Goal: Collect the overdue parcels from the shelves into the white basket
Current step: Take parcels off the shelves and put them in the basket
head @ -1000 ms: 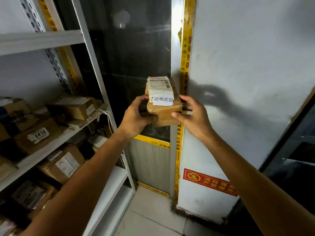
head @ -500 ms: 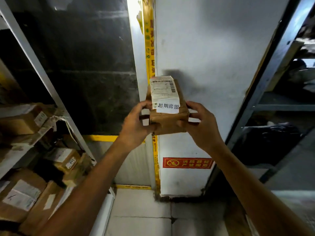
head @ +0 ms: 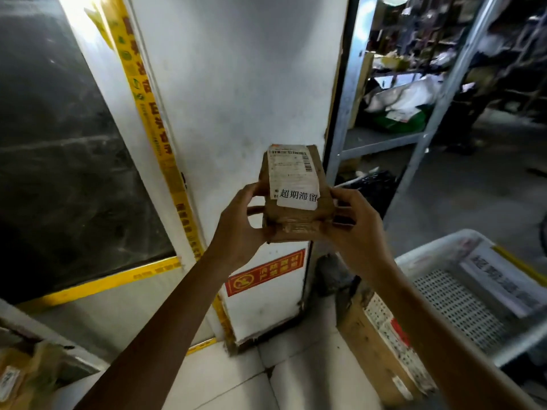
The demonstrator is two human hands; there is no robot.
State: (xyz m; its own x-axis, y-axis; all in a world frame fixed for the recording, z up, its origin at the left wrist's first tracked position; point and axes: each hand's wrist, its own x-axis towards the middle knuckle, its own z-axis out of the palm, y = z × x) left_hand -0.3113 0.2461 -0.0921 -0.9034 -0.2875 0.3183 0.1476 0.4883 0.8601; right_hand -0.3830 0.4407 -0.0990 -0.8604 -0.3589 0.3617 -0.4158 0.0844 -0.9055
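Standing upright at frame centre, the small brown cardboard parcel (head: 293, 196) with white labels is held between left hand (head: 236, 229) and right hand (head: 358, 229), fingers curled round its sides. The white perforated plastic basket (head: 441, 245) at lower right is cut off by the frame edge, and the sign inside it is blurred.

The white basket (head: 435, 247) runs off the right edge, its paper label (head: 500, 282) blurred unreadable.

It was a parcel storeroom: metal shelving (head: 381, 141) carried bagged packages (head: 405, 97), labelled cardboard boxes (head: 32, 377) sat low on the left, and a white perforated basket (head: 461, 306) stood by.
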